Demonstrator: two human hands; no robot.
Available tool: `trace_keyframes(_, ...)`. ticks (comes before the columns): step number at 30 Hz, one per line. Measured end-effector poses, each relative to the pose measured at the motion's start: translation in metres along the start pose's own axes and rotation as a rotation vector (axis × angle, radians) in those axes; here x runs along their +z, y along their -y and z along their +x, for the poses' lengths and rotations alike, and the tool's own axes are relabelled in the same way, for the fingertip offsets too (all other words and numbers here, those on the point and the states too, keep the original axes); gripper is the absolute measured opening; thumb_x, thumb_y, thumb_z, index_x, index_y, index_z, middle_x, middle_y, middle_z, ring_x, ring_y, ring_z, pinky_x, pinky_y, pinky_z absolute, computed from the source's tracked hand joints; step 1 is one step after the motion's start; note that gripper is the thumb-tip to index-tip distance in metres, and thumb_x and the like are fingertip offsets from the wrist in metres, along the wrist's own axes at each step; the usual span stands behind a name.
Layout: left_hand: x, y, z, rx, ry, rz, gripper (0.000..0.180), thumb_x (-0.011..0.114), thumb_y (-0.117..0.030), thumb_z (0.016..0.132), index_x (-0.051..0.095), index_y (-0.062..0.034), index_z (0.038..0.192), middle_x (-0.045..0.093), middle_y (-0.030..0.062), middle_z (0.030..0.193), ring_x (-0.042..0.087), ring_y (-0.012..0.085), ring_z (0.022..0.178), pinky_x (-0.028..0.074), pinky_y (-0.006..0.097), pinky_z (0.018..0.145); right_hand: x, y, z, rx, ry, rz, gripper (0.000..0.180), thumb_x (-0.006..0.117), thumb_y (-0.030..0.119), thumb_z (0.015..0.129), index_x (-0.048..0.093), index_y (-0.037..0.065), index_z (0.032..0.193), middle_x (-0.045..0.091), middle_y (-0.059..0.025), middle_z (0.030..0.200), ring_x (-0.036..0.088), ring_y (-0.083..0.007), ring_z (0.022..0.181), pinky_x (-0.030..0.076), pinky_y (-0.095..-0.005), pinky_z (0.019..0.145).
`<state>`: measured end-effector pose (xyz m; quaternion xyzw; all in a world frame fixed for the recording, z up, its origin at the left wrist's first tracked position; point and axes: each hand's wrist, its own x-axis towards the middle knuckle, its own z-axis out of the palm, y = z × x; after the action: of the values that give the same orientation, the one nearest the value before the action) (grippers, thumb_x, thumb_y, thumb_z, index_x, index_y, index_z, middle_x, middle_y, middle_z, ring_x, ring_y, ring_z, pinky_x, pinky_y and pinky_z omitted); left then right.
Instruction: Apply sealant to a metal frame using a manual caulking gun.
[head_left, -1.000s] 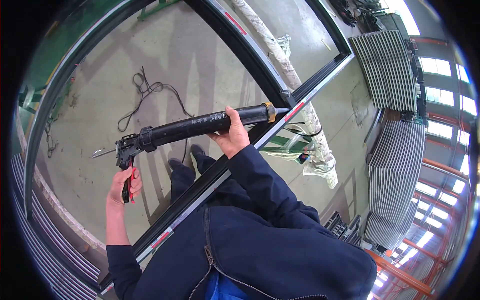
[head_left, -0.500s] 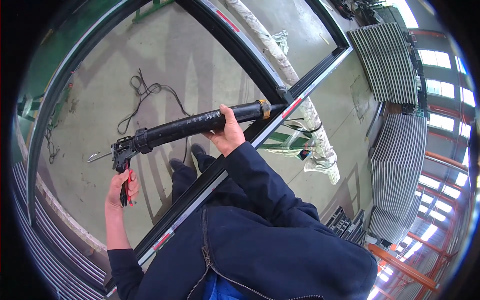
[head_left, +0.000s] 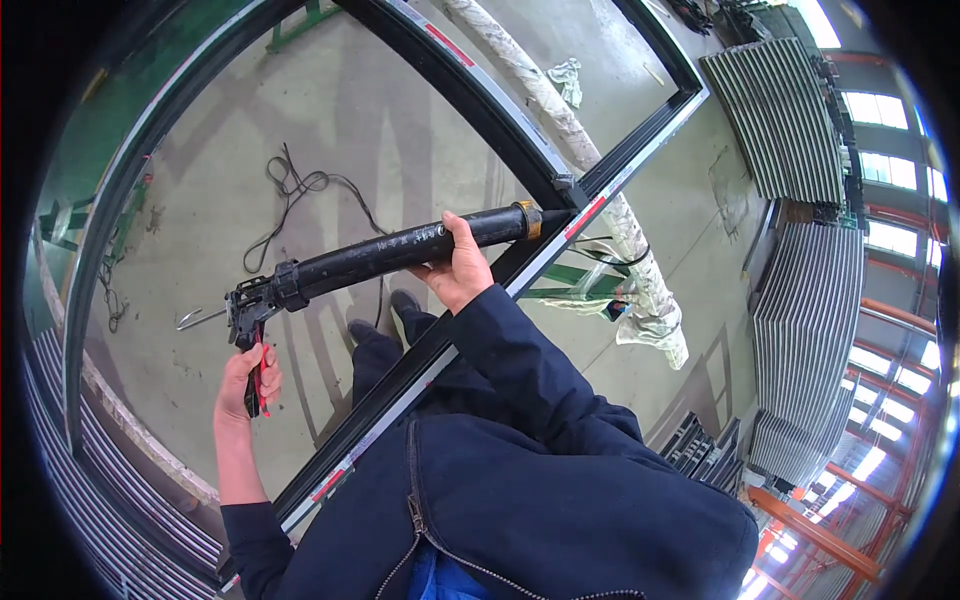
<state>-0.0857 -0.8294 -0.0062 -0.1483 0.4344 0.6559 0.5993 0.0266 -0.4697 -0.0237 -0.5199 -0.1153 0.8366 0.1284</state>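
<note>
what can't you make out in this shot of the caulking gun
Head view only:
- The caulking gun tip: it ends against the dark frame, so any bead is too small to see.
- The trigger: covered by the left hand.
- The right hand palm side: hidden behind the barrel.
- The frame's lower end: cut off by the picture's rim.

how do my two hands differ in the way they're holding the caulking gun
The left hand wraps the red-and-black trigger handle at the rear of the caulking gun; the right hand cups the black barrel near its front.
The left forearm is bare; the right arm wears a dark blue sleeve.
The left hand sits lower in the picture than the right.
Both are closed on the gun.
</note>
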Motion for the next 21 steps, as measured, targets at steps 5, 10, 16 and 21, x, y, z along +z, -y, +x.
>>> trace_keyframes(5,0.011,-0.006,-0.008,0.018,-0.022,0.039,0.032,0.049,-0.037,0.098,0.05,-0.0068,0.085,0.046,-0.0002,0.06,0.043,0.0103,0.044,0.039,0.026,0.037,0.001,0.002,-0.001,0.039,0.034,0.023,0.036,0.07,0.031,0.084,0.051,0.004,0.1,0.058,-0.0135,0.096,0.06,-0.0329,0.097,0.044,-0.0608,0.096)
trace_keyframes(10,0.021,-0.011,-0.016,0.045,-0.074,0.062,0.033,0.053,-0.036,0.096,0.051,-0.0057,0.085,0.049,0.0002,0.058,0.046,0.0107,0.044,0.039,0.027,0.036,0.004,0.003,-0.005,0.049,0.032,0.037,0.036,0.07,0.031,0.084,0.052,0.005,0.1,0.059,-0.0134,0.096,0.06,-0.0324,0.098,0.043,-0.0607,0.097)
trace_keyframes(16,0.034,-0.018,-0.024,0.063,-0.108,0.085,0.032,0.055,-0.034,0.095,0.051,-0.0047,0.083,0.048,0.0013,0.057,0.045,0.0117,0.042,0.038,0.026,0.036,0.004,0.007,-0.007,0.052,0.031,0.026,0.038,0.07,0.033,0.083,0.052,0.005,0.101,0.059,-0.0132,0.097,0.059,-0.0316,0.099,0.043,-0.0597,0.096)
trace_keyframes(21,0.052,-0.028,-0.034,0.088,-0.187,0.177,0.032,0.057,-0.033,0.094,0.05,-0.0041,0.082,0.047,0.0021,0.057,0.045,0.0123,0.041,0.036,0.026,0.036,0.006,0.012,-0.012,0.057,0.026,0.054,0.038,0.07,0.034,0.083,0.052,0.005,0.101,0.058,-0.0131,0.098,0.059,-0.0321,0.098,0.043,-0.0595,0.097)
